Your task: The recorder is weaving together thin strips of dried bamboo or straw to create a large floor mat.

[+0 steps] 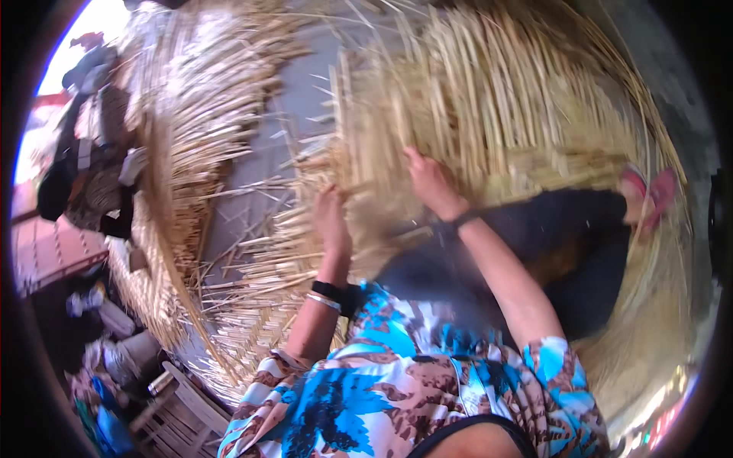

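A large mat of pale, flat reed strips [489,99] spreads under and in front of me, its loose ends sticking out along the left edge. Over its woven part, my left hand [330,214] is closed, with a thin light reed strip at its fingertips. To the right and slightly farther off, my right hand [434,185] pinches a reed strip [405,126] that runs away from me. Motion smears the strips between my hands, so their exact crossings are hidden. My dark-trousered legs [519,244] lie across the mat, bent toward the right.
Another reed mat [210,84] with ragged ends lies to the left, across a strip of grey floor [305,84]. A person [99,160] sits beyond it. At the lower left are a slatted wooden stand [175,416], a metal container [134,355] and a blue bag [113,427].
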A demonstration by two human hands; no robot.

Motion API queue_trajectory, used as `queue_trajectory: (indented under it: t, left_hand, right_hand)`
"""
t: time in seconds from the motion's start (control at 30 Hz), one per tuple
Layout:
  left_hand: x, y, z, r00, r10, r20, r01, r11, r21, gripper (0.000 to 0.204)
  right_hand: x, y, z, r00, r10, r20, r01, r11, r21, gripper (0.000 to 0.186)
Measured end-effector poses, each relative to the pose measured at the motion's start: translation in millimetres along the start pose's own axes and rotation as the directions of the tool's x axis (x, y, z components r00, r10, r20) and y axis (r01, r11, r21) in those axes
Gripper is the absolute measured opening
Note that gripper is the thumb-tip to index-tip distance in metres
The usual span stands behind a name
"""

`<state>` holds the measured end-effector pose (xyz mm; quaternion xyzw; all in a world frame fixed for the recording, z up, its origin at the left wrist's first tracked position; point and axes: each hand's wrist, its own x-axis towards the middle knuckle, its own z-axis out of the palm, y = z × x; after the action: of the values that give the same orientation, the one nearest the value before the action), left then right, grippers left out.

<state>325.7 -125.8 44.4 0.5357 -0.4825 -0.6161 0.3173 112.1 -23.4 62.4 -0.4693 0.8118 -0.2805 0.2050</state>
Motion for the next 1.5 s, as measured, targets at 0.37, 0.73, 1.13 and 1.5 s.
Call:
queue_trajectory:
  t: [0.37,0.73,1.13,1.5]
  left_hand:
    - [-4.6,22.0,2.5,0.994,0.085,-0.073,-0.098,0.975,-0.2,0.028]
    - [13.6,71.0,-19.8,0.945,0.072,0.32,-0.089,0.995,0.04,0.022]
    - [74.2,76.4,-22.2,0.921,0.219,0.324,-0.386,0.631,0.673,0.024]
    - [112.7,93.0,38.2,0.808,-0.285,0.515,-0.161,0.734,0.659,0.028]
  right_hand:
    - [24.2,-56.9,-15.1,0.941,-0.295,-0.164,0.309,0.949,0.066,0.041]
    - [34.2,-32.6,42.7,0.854,-0.512,0.087,0.503,0.857,0.112,0.009]
    - [28.3,-71.1,15.9,0.997,-0.056,0.055,0.041,0.97,0.239,0.012]
    - [14.2,-73.9,5.7,1.0,0.009,-0.015,-0.004,0.952,0.307,0.017]
